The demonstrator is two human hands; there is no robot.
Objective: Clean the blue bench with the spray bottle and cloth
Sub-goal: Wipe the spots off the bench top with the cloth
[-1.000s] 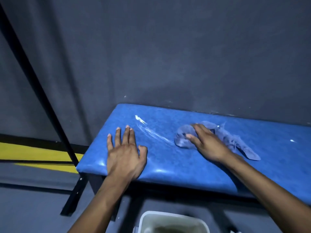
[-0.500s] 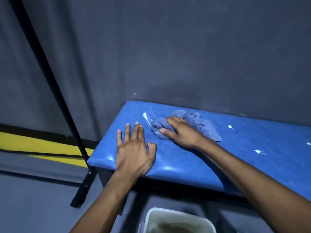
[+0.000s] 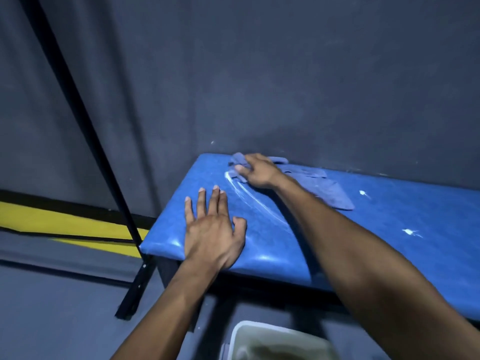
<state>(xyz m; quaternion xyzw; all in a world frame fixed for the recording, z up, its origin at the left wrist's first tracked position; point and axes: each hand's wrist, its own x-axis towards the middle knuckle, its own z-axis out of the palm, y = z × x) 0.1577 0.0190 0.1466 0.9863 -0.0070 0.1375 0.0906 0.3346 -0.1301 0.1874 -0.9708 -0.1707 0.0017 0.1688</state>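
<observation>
The blue padded bench (image 3: 376,245) runs along a dark grey wall. My left hand (image 3: 211,235) lies flat on its near left corner, fingers straight and spread. My right hand (image 3: 255,171) presses a blue-grey cloth (image 3: 330,193) onto the bench's far left corner by the wall, fingers lying over the cloth. The cloth trails to the right behind the hand. A curved white wet streak (image 3: 249,197) runs between the two hands. Small white spots (image 3: 409,232) dot the bench further right. No spray bottle is in view.
A white bucket (image 3: 275,341) stands on the floor below the bench's front edge. A black slanted metal pole (image 3: 85,120) crosses at the left, with its foot by the bench's corner. A yellow stripe (image 3: 65,222) marks the floor at left.
My right hand has slid the cloth leftward and away, from mid-bench to the far left corner at the wall, leaving a white streak. My left hand has stayed flat in place.
</observation>
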